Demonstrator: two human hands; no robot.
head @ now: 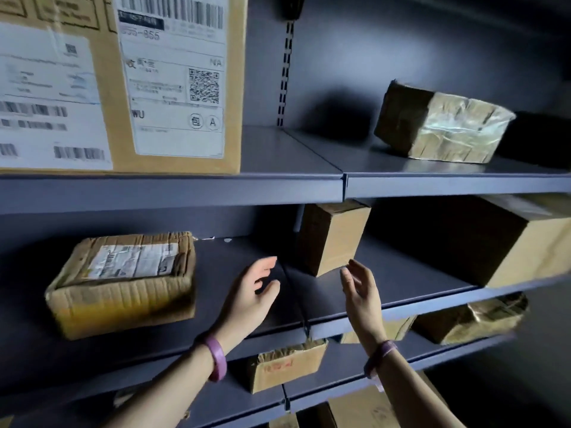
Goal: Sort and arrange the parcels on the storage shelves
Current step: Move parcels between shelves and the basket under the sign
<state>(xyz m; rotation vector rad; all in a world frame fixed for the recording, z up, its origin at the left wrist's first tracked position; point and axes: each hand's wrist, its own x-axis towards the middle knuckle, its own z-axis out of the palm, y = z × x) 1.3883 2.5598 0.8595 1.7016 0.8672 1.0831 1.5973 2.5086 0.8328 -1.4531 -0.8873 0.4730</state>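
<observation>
Two hands raised, left hand (258,288), right hand (360,291), each grip loose, empty.

Matt grey metal shelves (173,189) hold cardboard parcels (123,285), one glossy-taped (441,125).

small brown parcel (332,239) upright (slightly tilted) on middle shelf (401,301).

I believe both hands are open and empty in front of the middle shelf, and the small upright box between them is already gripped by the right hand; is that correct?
Not quite: the head view shows the right hand open and short of the small upright box, not gripping it. The left hand is open and empty too, before the middle shelf.
</observation>
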